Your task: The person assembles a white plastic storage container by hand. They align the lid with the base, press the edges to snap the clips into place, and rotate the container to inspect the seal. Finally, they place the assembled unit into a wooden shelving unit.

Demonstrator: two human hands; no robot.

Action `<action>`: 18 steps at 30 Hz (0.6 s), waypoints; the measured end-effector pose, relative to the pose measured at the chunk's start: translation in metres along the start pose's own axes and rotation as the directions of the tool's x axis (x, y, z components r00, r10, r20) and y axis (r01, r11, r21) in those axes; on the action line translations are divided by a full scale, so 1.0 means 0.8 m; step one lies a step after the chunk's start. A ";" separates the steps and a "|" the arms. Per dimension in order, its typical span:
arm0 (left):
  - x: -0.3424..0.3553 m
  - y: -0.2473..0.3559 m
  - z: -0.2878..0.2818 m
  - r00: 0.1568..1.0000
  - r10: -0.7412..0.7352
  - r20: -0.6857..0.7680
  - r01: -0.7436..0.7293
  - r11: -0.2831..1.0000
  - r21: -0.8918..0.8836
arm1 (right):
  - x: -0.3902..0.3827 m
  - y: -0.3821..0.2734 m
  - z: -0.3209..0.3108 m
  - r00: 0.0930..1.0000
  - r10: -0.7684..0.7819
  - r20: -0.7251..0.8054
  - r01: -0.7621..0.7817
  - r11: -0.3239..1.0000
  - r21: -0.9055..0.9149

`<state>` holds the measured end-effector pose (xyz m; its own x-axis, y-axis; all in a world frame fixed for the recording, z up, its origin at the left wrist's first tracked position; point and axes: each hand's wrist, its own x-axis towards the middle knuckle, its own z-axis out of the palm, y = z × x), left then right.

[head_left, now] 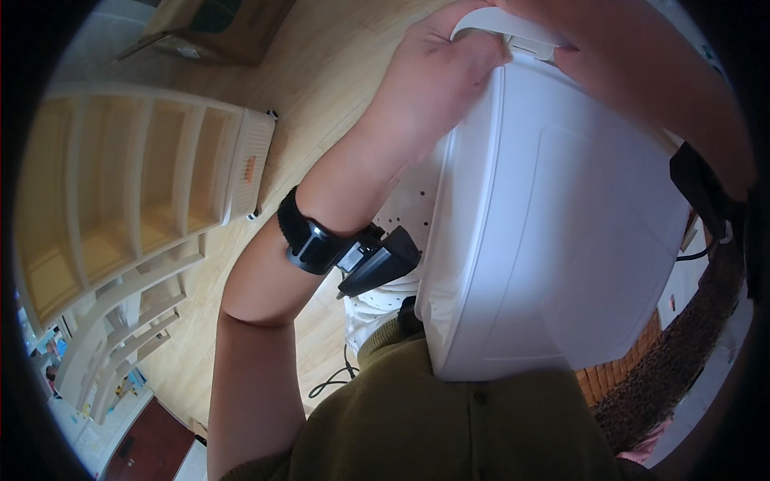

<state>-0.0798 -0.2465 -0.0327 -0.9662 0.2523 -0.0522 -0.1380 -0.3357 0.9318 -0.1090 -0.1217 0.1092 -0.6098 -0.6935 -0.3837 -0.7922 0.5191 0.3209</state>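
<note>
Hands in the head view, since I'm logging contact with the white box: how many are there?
2: the left hand at the left of the white curved piece on the white box's far end, the right hand at its right. Some fingers are hidden.

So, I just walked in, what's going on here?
Someone has a big white plastic box with its near end against their olive shirt. Their left hand and right hand are both at its far end, by a curved white piece; some fingers are hidden, so the exact grip isn't clear. A cream rack is off to the left.
</note>
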 end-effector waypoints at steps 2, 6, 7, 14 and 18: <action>-0.004 0.001 0.002 0.999 0.046 0.003 -0.046 0.999 -0.024 | -0.002 0.005 0.000 0.999 -0.031 0.020 0.030 0.997 0.070; -0.010 0.015 -0.015 0.990 -0.053 0.132 0.043 0.996 0.078 | 0.001 0.005 0.002 0.998 -0.045 0.052 0.040 0.994 0.097; -0.009 0.017 -0.020 0.983 -0.057 0.177 0.042 0.995 0.088 | 0.001 0.006 0.003 0.997 -0.047 0.062 0.041 0.994 0.097; -0.012 0.007 -0.013 0.985 0.054 0.164 -0.048 0.998 -0.039 | 0.001 0.004 -0.008 0.977 -0.018 0.212 -0.001 0.996 0.088; -0.014 0.003 -0.011 0.999 0.018 0.045 -0.022 0.996 0.088 | 0.003 -0.020 -0.008 0.939 0.222 0.262 -0.217 0.975 -0.047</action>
<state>-0.0711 -0.2584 -0.0333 -0.9578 0.2868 -0.0189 -0.0969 -0.2602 0.9607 -0.0978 -0.1346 0.1091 -0.7548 -0.4048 -0.5161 -0.6386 0.6332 0.4373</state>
